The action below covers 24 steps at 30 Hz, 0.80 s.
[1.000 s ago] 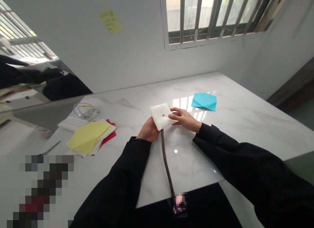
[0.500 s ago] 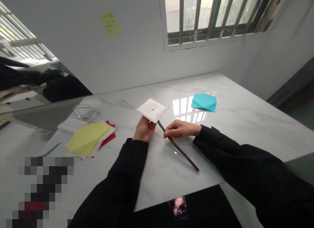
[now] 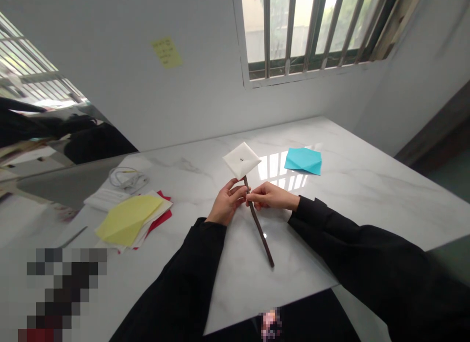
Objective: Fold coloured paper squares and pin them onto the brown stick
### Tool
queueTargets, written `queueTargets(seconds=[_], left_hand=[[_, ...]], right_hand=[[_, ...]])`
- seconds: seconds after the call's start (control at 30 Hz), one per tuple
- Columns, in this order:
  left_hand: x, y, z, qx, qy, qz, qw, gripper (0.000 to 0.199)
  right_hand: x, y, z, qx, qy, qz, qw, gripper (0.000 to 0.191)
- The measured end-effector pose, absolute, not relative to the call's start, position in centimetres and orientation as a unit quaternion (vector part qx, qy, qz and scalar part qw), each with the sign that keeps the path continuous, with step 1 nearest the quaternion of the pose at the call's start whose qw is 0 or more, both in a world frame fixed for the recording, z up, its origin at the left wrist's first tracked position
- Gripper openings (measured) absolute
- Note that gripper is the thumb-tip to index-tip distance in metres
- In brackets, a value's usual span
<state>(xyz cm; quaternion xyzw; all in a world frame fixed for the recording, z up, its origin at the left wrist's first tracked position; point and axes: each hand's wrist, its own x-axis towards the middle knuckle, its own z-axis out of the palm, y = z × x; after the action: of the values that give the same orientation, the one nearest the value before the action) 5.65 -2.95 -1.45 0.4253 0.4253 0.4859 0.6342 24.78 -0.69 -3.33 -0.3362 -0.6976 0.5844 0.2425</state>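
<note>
A white folded paper square, with a small round pin head at its middle, sits at the top end of a thin dark brown stick. My right hand pinches the stick below the paper between thumb and fingers. From the other side, my left hand has its thumb and fingers closed at the stick's upper part, just under the paper and almost meeting my right fingertips. The stick's lower end points toward the table's front edge. Whatever lies behind the paper is hidden.
On the marbled white table, a blue folded paper lies back right. At left are yellow paper over white and red sheets, a coiled cable and a thin dark tool. A barred window is behind.
My left hand has moved from under the paper down to the stick. The paper has shifted right and faces me more, and the stick stands steeper. My right hand still pinches the stick.
</note>
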Motion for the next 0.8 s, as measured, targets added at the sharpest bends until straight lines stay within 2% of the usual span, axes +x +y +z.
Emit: queueTargets(seconds=[0.1,0.2,0.27,0.33,0.53,0.7,0.8], left_hand=[[5.5,-2.8,-1.5,0.416,0.428,0.495,0.631,0.056],[5.4,-2.7,-1.5,0.411,0.433,0.497,0.629,0.054],[5.4,-2.7,-1.4,0.410,0.437,0.495,0.630,0.055],[5.4,-2.7,-1.4,0.409,0.440,0.491,0.631,0.057],[5.5,-2.7,-1.4,0.419,0.431,0.487,0.634,0.055],[5.4,-2.6,-1.5,0.419,0.431,0.486,0.634,0.056],[5.3,-2.6,-1.6,0.421,0.430,0.485,0.635,0.056]], right_hand=[[25.4,-0.2,-3.2,-0.405,-0.701,0.526,0.260,0.067],[26.5,0.4,-2.7,-0.500,-0.672,0.419,0.349,0.066],[27.1,0.8,-2.5,-0.532,-0.643,0.383,0.396,0.072],[27.5,1.1,-2.4,-0.532,-0.627,0.389,0.415,0.082],[27.6,1.6,-2.8,-0.501,-0.661,0.411,0.379,0.085],[27.6,2.1,-3.4,-0.504,-0.638,0.400,0.422,0.079],[27.5,1.9,-3.2,-0.499,-0.593,0.462,0.432,0.077]])
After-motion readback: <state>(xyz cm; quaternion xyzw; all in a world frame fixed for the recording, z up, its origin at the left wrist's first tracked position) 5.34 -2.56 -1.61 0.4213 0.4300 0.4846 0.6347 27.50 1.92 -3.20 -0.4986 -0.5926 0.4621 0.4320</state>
